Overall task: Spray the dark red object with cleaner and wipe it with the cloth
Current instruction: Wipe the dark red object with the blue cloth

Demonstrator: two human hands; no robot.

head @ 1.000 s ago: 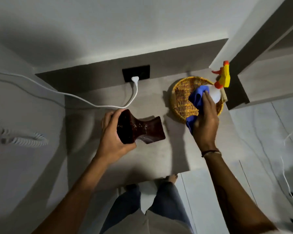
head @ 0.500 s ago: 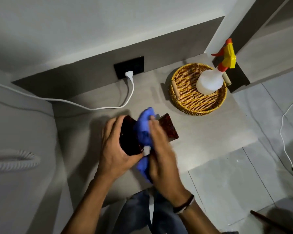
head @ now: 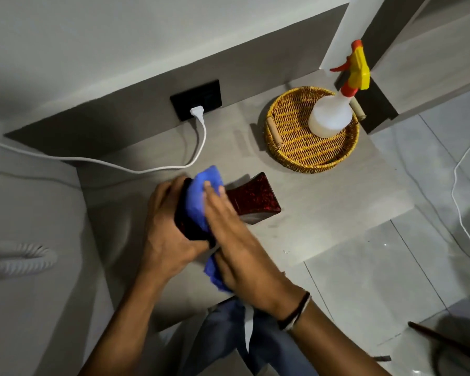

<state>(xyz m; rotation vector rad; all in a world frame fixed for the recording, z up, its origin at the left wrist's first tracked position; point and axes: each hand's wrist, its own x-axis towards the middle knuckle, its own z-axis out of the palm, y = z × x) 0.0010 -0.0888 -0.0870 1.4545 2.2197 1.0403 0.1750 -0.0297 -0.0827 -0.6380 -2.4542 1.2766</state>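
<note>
The dark red object (head: 253, 198), a glossy flared piece, is tilted above the grey tabletop (head: 323, 202). My left hand (head: 168, 226) grips its near end. My right hand (head: 234, 234) presses a blue cloth (head: 201, 196) flat against the object's side; more cloth hangs below the palm. The middle of the object is hidden by cloth and hands. A white spray bottle (head: 330, 115) with a yellow and orange trigger head stands upright in the wicker basket (head: 296, 147) at the back right, away from both hands.
A black wall socket (head: 185, 100) holds a white plug, and its cable (head: 120, 165) runs left across the tabletop's back. A grey surface with a coiled hose (head: 17, 259) lies at the left. Tiled floor and another white cable (head: 459, 191) are at the right.
My right hand carried the blue cloth from the basket to the dark red object and now rubs it. The spray bottle stays in the basket. The left hand keeps its grip.
</note>
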